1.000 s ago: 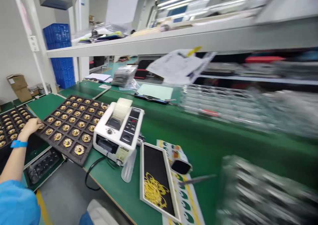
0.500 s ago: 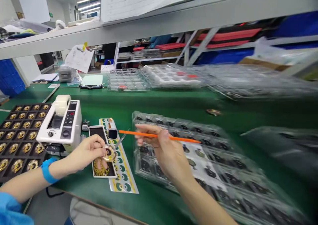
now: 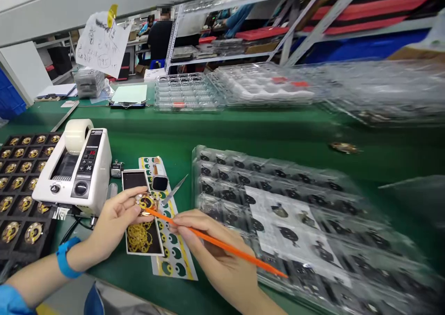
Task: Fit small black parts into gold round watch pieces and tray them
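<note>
Between the fingers of my left hand (image 3: pixel 116 220) is a round gold-coloured metal part (image 3: pixel 146 204) with a dark and yellow centre. My right hand (image 3: pixel 212 255) grips a thin orange stick (image 3: pixel 229 248) like a pen, its tip at the face of the gold part. Below the part lies a white-rimmed box (image 3: pixel 162 249) holding a heap of yellow rings (image 3: pixel 139 236). Beside the box is a sheet of yellow and green stickers (image 3: pixel 184 268), with tweezers (image 3: pixel 175 188) and a smartwatch-like dark square (image 3: pixel 160 183) on it.
A white tape dispenser (image 3: pixel 100 166) stands left, next to a black tray of gold parts (image 3: pixel 21 183). Clear plastic trays with black parts (image 3: pixel 239 178) cover the right side. More clear trays (image 3: pixel 184 90) line the back. Another round part (image 3: pixel 344 147) lies behind. A person (image 3: pixel 160 39) is in the distance.
My right hand has come down and left, turning the orange stick so its tip reaches the gold part. My left hand still holds that part. The view has tilted downward.
</note>
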